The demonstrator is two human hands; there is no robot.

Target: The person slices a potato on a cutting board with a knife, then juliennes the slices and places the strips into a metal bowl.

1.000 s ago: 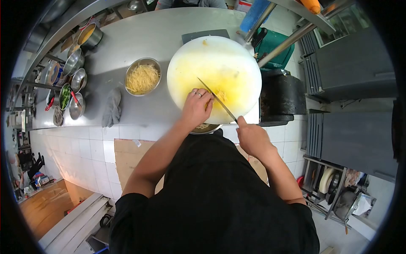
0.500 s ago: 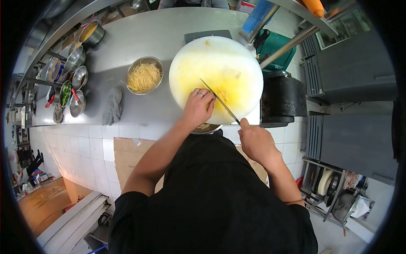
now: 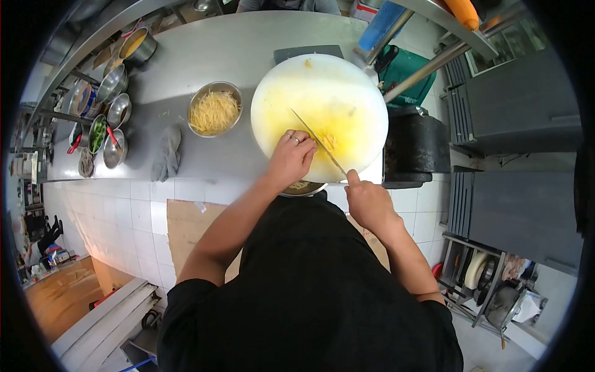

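A round white cutting board, stained yellow, lies near the table's front edge. My right hand is closed round the handle of a long knife, its blade slanting up and left across the board. Against the blade's left side my left hand, with a ring, has its fingers bent and pressed together on the board; what lies under them is hidden. Thin yellow shreds rest just right of the blade. To the left stands a metal bowl of pale yellow shreds.
A grey cloth lies at the table's front edge. Several metal bowls and a pot stand at the far left. Partly under the board's front edge is another bowl. A black bin stands right of the board. A person is across the table.
My right hand has shifted slightly left and up with the knife, whose blade now lies a little differently. The view has moved slightly. My left hand stays beside the blade.
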